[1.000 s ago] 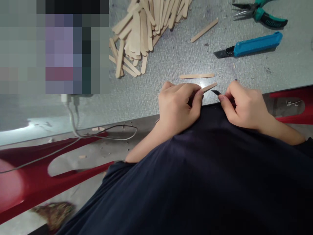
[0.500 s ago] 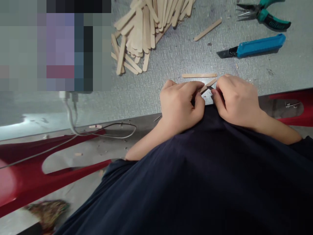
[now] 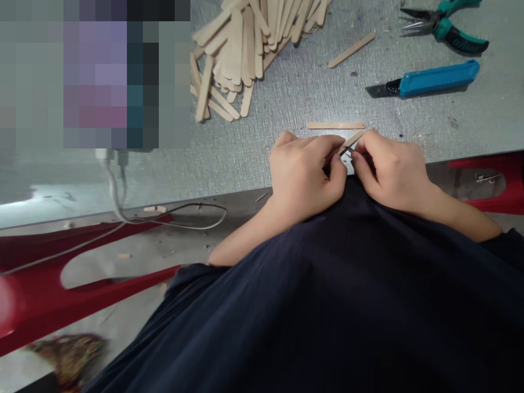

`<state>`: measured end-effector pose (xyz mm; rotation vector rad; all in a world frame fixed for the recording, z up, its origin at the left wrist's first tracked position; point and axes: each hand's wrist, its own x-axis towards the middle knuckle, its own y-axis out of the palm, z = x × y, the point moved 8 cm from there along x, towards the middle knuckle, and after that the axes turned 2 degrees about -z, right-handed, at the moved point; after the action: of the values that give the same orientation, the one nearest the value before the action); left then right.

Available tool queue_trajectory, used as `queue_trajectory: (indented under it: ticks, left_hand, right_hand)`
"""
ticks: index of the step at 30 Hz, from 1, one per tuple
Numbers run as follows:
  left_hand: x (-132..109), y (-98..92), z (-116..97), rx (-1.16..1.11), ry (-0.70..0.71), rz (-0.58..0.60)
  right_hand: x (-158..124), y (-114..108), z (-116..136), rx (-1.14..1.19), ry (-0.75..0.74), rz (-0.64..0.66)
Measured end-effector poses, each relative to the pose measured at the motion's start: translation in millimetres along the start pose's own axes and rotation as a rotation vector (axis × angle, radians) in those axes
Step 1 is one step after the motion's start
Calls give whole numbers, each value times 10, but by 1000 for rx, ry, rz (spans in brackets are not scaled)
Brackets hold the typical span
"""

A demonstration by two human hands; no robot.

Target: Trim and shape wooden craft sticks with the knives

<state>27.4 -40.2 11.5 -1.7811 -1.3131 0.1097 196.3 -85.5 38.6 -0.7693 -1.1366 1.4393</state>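
Observation:
Near the table's front edge, my left hand (image 3: 309, 169) is closed, pinching a wooden craft stick (image 3: 354, 138) that slants up to the right. My right hand (image 3: 388, 164) is closed too, and its thumb and forefinger pinch a thin dark blade (image 3: 349, 149) against that stick; most of the blade is hidden by the fingers. Another craft stick (image 3: 335, 125) lies flat just beyond my hands, with a small dark spot at its right end.
A heap of craft sticks (image 3: 241, 49) lies at the back, one loose stick (image 3: 352, 49) to its right. A blue utility knife (image 3: 438, 79) and green-handled pliers (image 3: 442, 24) rest at the right. A white cable (image 3: 114, 191) hangs over the front edge at the left.
My right hand has shifted slightly left, bringing the blade closer to my left fingers along the stick. The whole view has moved a little.

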Motion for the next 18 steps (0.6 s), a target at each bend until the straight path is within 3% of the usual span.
queue_trajectory:
  ticks: [18]
  left_hand:
    - [44, 5, -48, 54, -68, 62]
  right_hand:
    - [92, 36, 30, 71, -39, 36]
